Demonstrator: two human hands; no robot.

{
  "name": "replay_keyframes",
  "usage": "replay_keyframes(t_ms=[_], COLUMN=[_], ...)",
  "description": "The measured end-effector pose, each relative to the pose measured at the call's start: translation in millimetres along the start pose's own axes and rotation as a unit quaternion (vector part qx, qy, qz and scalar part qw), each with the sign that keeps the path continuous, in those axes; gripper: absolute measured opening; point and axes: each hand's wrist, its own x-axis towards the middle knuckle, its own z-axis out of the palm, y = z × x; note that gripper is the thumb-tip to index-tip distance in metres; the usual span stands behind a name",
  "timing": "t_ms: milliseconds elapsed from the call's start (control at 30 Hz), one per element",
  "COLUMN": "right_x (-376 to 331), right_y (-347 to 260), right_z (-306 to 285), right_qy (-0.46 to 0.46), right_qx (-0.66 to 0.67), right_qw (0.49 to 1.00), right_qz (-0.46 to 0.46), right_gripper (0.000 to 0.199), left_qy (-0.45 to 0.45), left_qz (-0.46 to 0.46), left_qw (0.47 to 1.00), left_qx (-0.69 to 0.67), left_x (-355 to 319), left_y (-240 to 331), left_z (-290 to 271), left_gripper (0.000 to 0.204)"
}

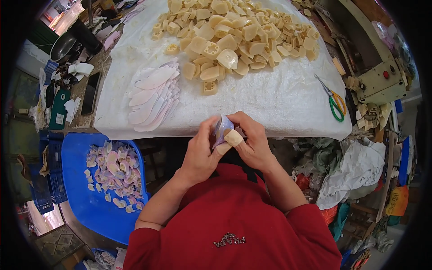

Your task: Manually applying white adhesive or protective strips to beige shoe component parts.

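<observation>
Just off the near edge of the table, my left hand (198,152) and my right hand (255,143) are closed around one small piece with a shiny pastel purple covering (221,128). It looks like a shoe heel, partly hidden by my fingers. Both thumbs press on its near side, and pale wraps cover the thumb tips. Left of my hands on the table lies a stack of thin pastel pink and lilac cut-outs (153,96). A large heap of beige plastic heel-shaped pieces (243,38) covers the far part.
White sheeting (279,99) covers the table. Scissors with green and orange handles (333,98) lie at the right. A blue tub (85,204) of pastel-covered pieces (118,168) stands low on the left. Crumpled white wrapping (355,166) sits at the lower right. A dark phone (91,93) lies left.
</observation>
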Motion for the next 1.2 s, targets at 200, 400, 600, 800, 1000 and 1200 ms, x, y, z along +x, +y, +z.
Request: replay_keyframes(t_ms=[200, 400, 600, 800, 1000, 1200], right_x=[0, 11, 14, 13, 11, 9], right_y=[20, 29, 13, 30, 27, 28], right_z=[-2, -17, -1, -9, 0, 18], right_qy=[0.001, -0.127, -0.004, -0.086, -0.046, 0.037], right_qx=[0.259, 0.319, 0.035, 0.408, 0.322, 0.416], right_qw=[0.957, 0.927, 0.998, 0.892, 0.94, 0.898], right_qz=[0.13, 0.15, 0.05, 0.176, 0.1, 0.141], right_gripper=[0.027, 0.018, 0.02, 0.024, 0.023, 0.026], left_qy=[0.048, 0.015, 0.053, 0.073, 0.153, 0.189], left_qz=[-0.06, 0.075, 0.078, 0.075, 0.145, 0.155], left_qw=[0.978, 0.992, 0.989, 0.993, 0.967, 0.959], left_qx=[-0.194, 0.103, 0.111, 0.06, 0.143, 0.146], left_x=[3, 11, 15, 22, 26, 26], left_y=[18, 32, 25, 18, 22, 13], left_z=[-10, -20, -15, -9, 9, 12], left_gripper=[0.048, 0.046, 0.046, 0.043, 0.044, 0.045])
